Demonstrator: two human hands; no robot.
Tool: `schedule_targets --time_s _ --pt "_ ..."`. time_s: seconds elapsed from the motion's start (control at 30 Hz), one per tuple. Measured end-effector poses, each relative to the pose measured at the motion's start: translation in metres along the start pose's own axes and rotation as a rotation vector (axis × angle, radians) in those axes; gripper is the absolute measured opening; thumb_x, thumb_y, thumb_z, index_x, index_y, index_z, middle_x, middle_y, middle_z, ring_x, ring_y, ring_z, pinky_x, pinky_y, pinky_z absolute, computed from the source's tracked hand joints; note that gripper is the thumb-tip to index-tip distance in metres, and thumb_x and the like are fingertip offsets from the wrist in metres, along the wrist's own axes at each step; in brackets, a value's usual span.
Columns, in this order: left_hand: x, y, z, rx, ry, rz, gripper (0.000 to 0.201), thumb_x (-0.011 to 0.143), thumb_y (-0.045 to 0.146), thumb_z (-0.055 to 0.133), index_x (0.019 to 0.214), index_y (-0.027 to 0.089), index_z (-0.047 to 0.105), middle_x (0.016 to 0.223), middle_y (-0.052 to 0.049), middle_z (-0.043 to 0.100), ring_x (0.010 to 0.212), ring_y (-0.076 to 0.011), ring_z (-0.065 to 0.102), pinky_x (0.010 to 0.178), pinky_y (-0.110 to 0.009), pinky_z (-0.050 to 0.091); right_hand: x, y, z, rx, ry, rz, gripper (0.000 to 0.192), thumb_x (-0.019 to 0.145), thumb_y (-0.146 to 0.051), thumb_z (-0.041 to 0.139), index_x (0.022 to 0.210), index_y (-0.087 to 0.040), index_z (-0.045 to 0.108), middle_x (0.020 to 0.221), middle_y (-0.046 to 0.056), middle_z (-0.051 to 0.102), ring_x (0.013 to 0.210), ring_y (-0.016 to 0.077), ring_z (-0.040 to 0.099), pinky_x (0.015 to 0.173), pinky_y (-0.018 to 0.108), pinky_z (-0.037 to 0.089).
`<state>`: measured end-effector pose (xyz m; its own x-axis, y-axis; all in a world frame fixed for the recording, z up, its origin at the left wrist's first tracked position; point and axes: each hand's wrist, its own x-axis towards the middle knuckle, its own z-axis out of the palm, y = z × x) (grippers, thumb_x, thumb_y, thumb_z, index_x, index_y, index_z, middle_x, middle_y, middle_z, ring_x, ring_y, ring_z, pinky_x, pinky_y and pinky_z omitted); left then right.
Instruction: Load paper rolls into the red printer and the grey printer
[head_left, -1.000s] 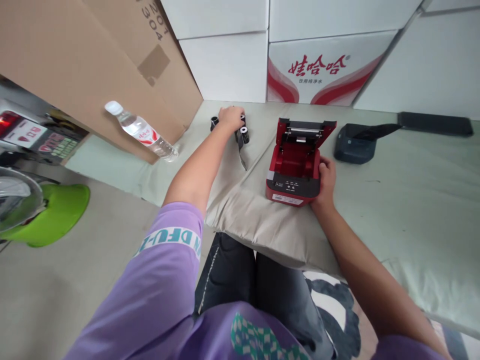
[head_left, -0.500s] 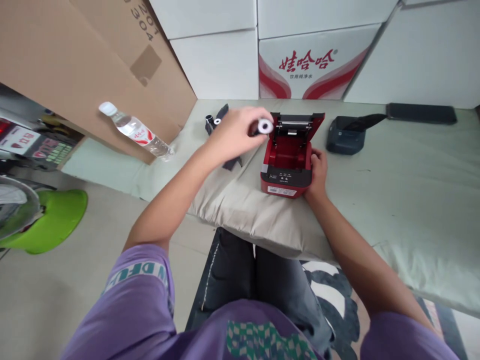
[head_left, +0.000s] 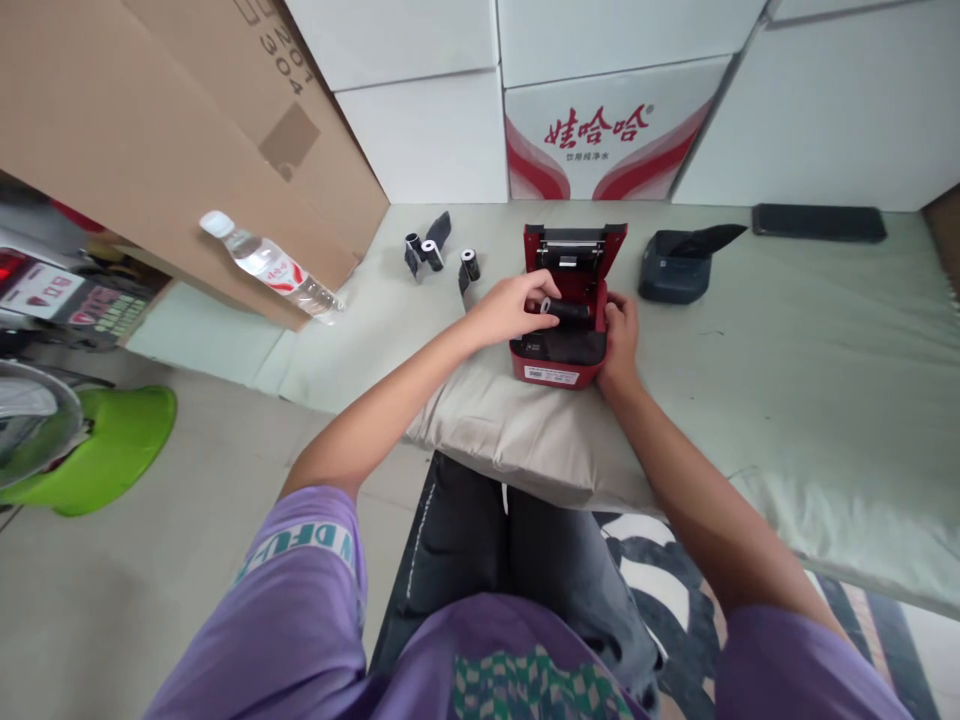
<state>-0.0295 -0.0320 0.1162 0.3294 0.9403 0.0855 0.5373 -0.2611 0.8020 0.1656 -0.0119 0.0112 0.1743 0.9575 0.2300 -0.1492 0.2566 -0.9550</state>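
A red and black receipt printer (head_left: 550,374) stands on the padded bench with its lid tipped up and back. My left hand (head_left: 516,306) pinches the near end of a small dark paper roll (head_left: 568,310), which lies sideways in the printer's red compartment. The white end of the roll faces my fingers. Against the printer's right side, my right hand (head_left: 619,338) steadies the casing, its fingers partly hidden behind. Several more dark rolls with white ends, such as this roll (head_left: 432,254) and a separate one (head_left: 469,264), rest to the left behind my left hand.
A dark device (head_left: 676,268) with a black strip sticking out sits right of the printer, and a flat black object (head_left: 819,223) lies beyond it. A water bottle (head_left: 274,268) lies at the left near a cardboard box (head_left: 225,160). White cartons (head_left: 427,140) line the back.
My left hand has brought the roll from above the printer's left side down into the open compartment. My right hand still holds the printer's right side. The view has shifted slightly.
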Motion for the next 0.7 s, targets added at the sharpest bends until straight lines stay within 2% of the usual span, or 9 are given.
schedule_targets --time_s 0.1,0.17,0.23,0.37,0.47,0.6,0.7 --pt "0.008 0.004 -0.002 0.227 0.0 -0.002 0.026 0.083 0.014 0.076 0.108 0.02 0.075 0.109 -0.007 0.082 0.108 -0.0234 0.074 0.103 -0.04 0.052 0.001 0.004 -0.001 0.019 -0.001 0.018 0.039 0.092 -0.063 0.063 0.107 -0.027 0.066 0.112 0.003 0.07 0.109 0.0218 0.065 0.106 0.042 0.056" --pt "0.013 0.011 -0.005 0.428 0.016 -0.008 0.027 0.083 0.016 0.077 0.109 0.021 0.079 0.113 -0.009 0.082 0.123 -0.0296 0.069 0.112 -0.047 0.047 0.002 0.006 -0.001 0.025 -0.003 0.014 0.037 0.093 -0.061 0.063 0.107 -0.027 0.066 0.111 0.003 0.07 0.109 0.0222 0.066 0.106 0.042 0.056" --pt "0.017 0.018 -0.009 0.563 -0.014 -0.015 0.026 0.084 0.019 0.077 0.109 0.022 0.082 0.113 -0.009 0.082 0.128 -0.0329 0.066 0.115 -0.051 0.043 0.003 0.008 -0.001 0.027 -0.004 0.003 0.036 0.094 -0.06 0.062 0.107 -0.027 0.065 0.111 0.003 0.069 0.109 0.0222 0.066 0.107 0.042 0.055" --pt "0.026 0.031 -0.013 0.664 -0.166 -0.02 0.034 0.086 0.018 0.069 0.116 0.023 0.084 0.108 -0.008 0.083 0.12 -0.0312 0.07 0.116 -0.051 0.039 0.004 0.011 -0.001 0.016 0.009 -0.004 0.036 0.094 -0.061 0.062 0.106 -0.027 0.066 0.111 0.002 0.069 0.11 0.0223 0.065 0.111 0.044 0.053" --pt "0.032 0.033 -0.014 0.734 -0.246 0.002 0.041 0.081 0.012 0.064 0.115 0.024 0.085 0.109 -0.009 0.084 0.12 -0.0318 0.071 0.118 -0.051 0.037 0.004 0.012 -0.002 0.004 0.002 -0.015 0.036 0.095 -0.061 0.062 0.107 -0.028 0.066 0.112 0.002 0.069 0.112 0.0225 0.064 0.113 0.044 0.053" --pt "0.033 0.021 -0.018 0.731 -0.234 0.033 0.037 0.077 0.008 0.063 0.103 0.022 0.085 0.098 -0.007 0.084 0.108 -0.0291 0.075 0.113 -0.047 0.043 0.004 0.012 -0.002 0.017 -0.003 -0.009 0.035 0.095 -0.061 0.062 0.107 -0.028 0.065 0.111 0.003 0.069 0.11 0.0224 0.065 0.11 0.044 0.055" --pt "0.025 0.01 -0.023 0.59 -0.185 0.044 0.038 0.079 0.011 0.063 0.108 0.023 0.084 0.096 -0.004 0.084 0.098 -0.0239 0.075 0.101 -0.039 0.049 0.005 0.014 -0.001 0.021 -0.01 0.011 0.035 0.096 -0.061 0.061 0.108 -0.028 0.064 0.112 0.002 0.069 0.109 0.0223 0.066 0.108 0.045 0.055"
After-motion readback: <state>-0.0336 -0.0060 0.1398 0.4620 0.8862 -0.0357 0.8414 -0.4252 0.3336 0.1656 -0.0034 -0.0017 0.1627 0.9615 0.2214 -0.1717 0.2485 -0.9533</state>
